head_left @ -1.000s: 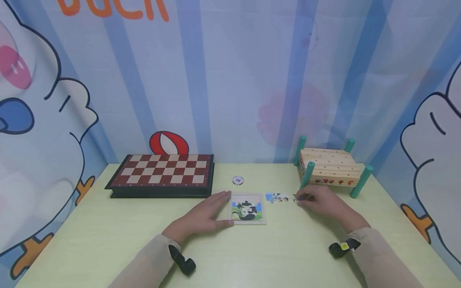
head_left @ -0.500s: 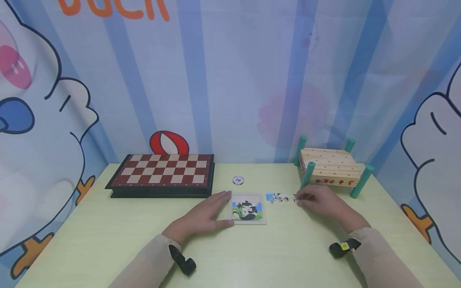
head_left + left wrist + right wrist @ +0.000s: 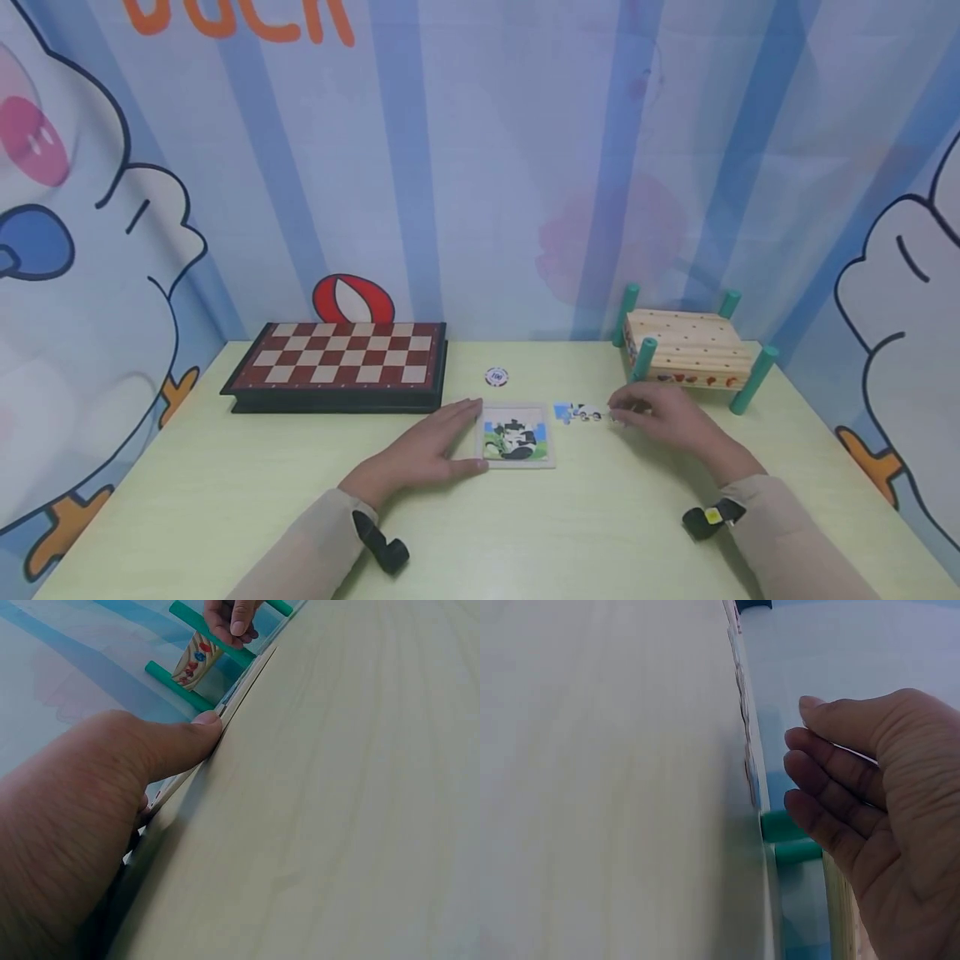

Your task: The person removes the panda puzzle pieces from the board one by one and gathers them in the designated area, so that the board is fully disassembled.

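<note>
Since the earlier frame, the right hand (image 3: 666, 414) has been shifted slightly towards the left hand (image 3: 420, 450), over the end of a row of loose jigsaw pieces (image 3: 587, 412), while the left hand has been kept in place. The right hand's fingers are loosely bent, with thumb and forefinger held narrowly apart; in the right wrist view nothing is seen gripped between them, and the fingertips are raised clear of the table (image 3: 480, 533).

The left hand is spread wide, its thumb and fingers rested against the near and far corners of a pale square puzzle frame (image 3: 551, 446). The frame is lain flat between the hands, just beside the left one. Its lower part is filled by a partly assembled cow jigsaw (image 3: 516, 442), printed in black, white, green and blue; along its far side, bare backing is shown. The loose pieces are set between the frame and the right hand — the nearest of them partly hidden by the fingers.

Beyond the left hand, a red-and-white folding chessboard (image 3: 341, 367) is placed. A poker chip (image 3: 497, 377) marked 100 is seen just past the frame, and a wooden toy bench (image 3: 690, 337) with green posts is stood just beyond the right hand.
</note>
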Action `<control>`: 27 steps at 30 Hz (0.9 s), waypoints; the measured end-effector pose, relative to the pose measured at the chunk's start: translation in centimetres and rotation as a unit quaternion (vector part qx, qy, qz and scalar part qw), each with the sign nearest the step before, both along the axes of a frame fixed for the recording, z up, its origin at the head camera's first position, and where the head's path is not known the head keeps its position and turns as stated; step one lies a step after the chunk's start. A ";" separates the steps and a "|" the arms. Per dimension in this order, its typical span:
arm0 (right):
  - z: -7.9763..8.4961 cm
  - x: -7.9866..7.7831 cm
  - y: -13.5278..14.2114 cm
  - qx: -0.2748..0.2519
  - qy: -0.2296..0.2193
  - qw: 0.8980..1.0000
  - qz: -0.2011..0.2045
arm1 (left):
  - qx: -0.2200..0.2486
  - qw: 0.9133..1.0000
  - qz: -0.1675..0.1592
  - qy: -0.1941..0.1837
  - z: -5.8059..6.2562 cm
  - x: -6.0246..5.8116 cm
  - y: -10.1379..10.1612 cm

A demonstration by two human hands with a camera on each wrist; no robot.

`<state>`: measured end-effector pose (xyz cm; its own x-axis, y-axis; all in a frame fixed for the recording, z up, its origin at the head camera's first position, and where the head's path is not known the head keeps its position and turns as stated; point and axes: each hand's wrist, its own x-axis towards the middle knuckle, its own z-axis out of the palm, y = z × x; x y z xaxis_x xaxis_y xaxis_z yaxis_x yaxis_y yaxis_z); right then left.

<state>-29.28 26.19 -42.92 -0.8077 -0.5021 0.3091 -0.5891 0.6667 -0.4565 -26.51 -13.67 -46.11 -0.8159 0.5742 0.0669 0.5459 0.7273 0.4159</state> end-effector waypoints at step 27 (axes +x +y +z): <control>-0.2 -1.7 -15.3 0.093 -0.017 0.985 0.144 | 0.000 1.000 -0.005 0.004 -0.1 -0.3 -0.2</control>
<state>-30.99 10.84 -43.11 -0.6311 -0.7578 0.1655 -0.7530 0.5473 -0.3653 -26.76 -13.89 -46.17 -0.8097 0.5823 0.0731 0.5564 0.7221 0.4111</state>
